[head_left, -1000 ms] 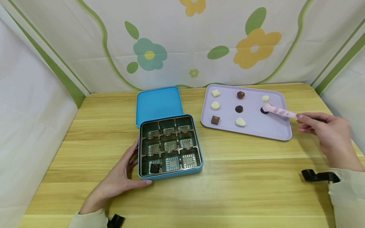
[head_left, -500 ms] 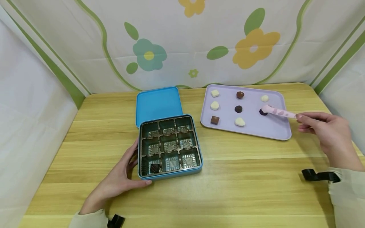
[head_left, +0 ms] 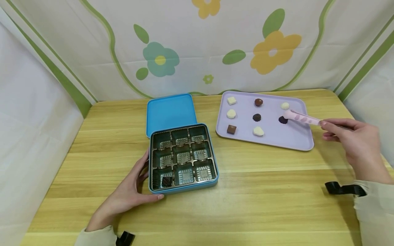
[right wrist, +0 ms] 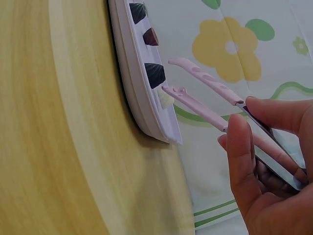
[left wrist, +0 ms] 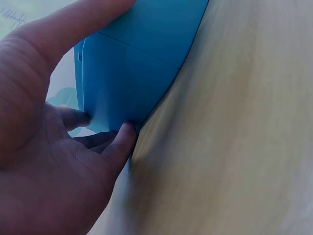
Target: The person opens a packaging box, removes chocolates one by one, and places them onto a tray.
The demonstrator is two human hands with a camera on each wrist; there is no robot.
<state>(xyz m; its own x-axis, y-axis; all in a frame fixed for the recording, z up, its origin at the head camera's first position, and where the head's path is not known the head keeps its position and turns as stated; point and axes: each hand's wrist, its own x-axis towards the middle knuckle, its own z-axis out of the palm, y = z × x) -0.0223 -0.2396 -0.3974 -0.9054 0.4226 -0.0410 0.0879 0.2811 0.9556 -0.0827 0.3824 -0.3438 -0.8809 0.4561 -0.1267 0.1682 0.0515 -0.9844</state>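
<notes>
My left hand (head_left: 129, 191) holds the near left corner of a blue tin box (head_left: 192, 187), thumb along the front and fingers at the left side. Inside is a divided tray, with a dark square chocolate (head_left: 167, 181) in its front left compartment. My right hand (head_left: 358, 143) pinches pink-tipped metal tongs (head_left: 304, 118). In the right wrist view the tong arms stand parted with nothing between them. Their tips are right by a dark round chocolate (head_left: 283, 120) at the right of the lilac tray (head_left: 292, 140), below a white oval chocolate (head_left: 285, 106).
Several other white and brown chocolates lie on the tray, among them a brown square one (head_left: 231, 129) and a dark round one (head_left: 257, 117). A blue lid (head_left: 170, 112) lies behind the tin, partly under it. A floral curtain (head_left: 191, 44) stands behind the wooden table (head_left: 261, 205).
The tongs have shifted up slightly off the dark round chocolate, showing more of it. The left hand and the tin have stayed put.
</notes>
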